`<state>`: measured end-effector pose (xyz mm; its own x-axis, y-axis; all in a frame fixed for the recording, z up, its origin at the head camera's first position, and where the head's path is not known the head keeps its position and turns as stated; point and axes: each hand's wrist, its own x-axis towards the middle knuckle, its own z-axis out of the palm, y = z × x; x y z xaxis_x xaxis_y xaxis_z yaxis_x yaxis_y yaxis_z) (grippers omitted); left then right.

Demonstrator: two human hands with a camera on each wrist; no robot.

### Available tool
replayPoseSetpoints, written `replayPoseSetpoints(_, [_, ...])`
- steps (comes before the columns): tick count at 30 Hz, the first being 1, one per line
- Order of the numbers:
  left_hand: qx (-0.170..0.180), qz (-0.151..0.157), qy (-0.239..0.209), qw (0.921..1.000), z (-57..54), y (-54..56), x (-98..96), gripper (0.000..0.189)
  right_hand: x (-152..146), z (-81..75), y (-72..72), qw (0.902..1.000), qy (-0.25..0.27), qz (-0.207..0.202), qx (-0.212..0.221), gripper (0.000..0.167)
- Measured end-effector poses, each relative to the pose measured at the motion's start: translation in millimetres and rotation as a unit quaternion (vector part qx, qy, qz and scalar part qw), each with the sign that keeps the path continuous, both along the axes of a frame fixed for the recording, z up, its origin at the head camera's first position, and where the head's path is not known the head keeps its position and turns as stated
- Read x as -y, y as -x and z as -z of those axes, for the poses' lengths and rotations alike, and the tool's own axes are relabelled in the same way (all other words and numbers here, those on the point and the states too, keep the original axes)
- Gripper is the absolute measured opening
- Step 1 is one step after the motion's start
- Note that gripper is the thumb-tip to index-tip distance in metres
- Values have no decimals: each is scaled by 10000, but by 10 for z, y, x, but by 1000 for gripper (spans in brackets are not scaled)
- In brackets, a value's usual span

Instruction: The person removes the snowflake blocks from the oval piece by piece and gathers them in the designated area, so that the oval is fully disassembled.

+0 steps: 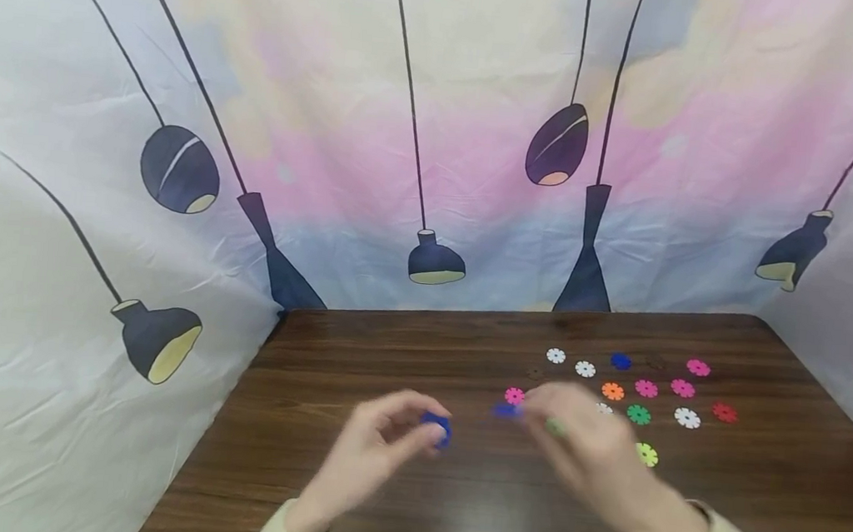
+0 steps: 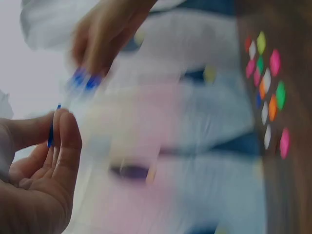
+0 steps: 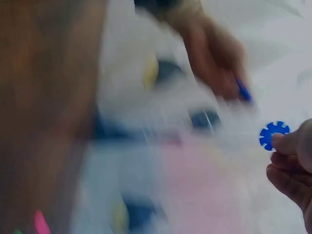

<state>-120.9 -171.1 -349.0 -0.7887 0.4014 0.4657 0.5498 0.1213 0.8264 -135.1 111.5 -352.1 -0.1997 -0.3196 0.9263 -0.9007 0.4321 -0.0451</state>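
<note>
My left hand (image 1: 375, 446) pinches a blue notched plastic disc (image 1: 440, 431) between thumb and fingers above the table. In the left wrist view that disc (image 2: 50, 130) appears edge-on. To the right, my right hand (image 1: 596, 446), blurred, holds a second blue notched disc (image 1: 507, 410) at its fingertips. The right wrist view shows this disc (image 3: 274, 135) face-on, its slots around the rim, with the thumb over its lower part. The two blue discs are apart. A pale green patch (image 1: 556, 426) shows by the right hand's fingers.
Notched discs in several colours lie spread over the right side of the dark wooden table (image 1: 328, 375), among them a pink disc (image 1: 515, 396), an orange disc (image 1: 613, 391) and a yellow disc (image 1: 647, 455). Behind the table hangs a cloth printed with lamps (image 1: 437, 263).
</note>
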Motion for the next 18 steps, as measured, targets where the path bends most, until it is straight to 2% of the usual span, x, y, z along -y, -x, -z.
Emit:
replayPoseSetpoints(3, [-32,-702,-382,9968,-96,-21,189,15,-359,-134,36,9947,524,812,348,44])
replayPoseSetpoints(5, [-115,-901,-515,9945,-156,-19,267,18,-566,-207,44,9880,677,1135,795,39])
replayPoseSetpoints(8, [-184,-896,-419,9949,-208,11,285,20,-683,-261,85,9825,576,1311,1188,13])
replayPoseSetpoints(12, [-256,-852,-256,9957,-178,53,234,21,-640,-198,179,9725,348,1467,1775,29])
replayPoseSetpoints(18, [-369,-703,-269,9965,-64,83,195,23,-581,18,343,9546,-4,1591,2517,15])
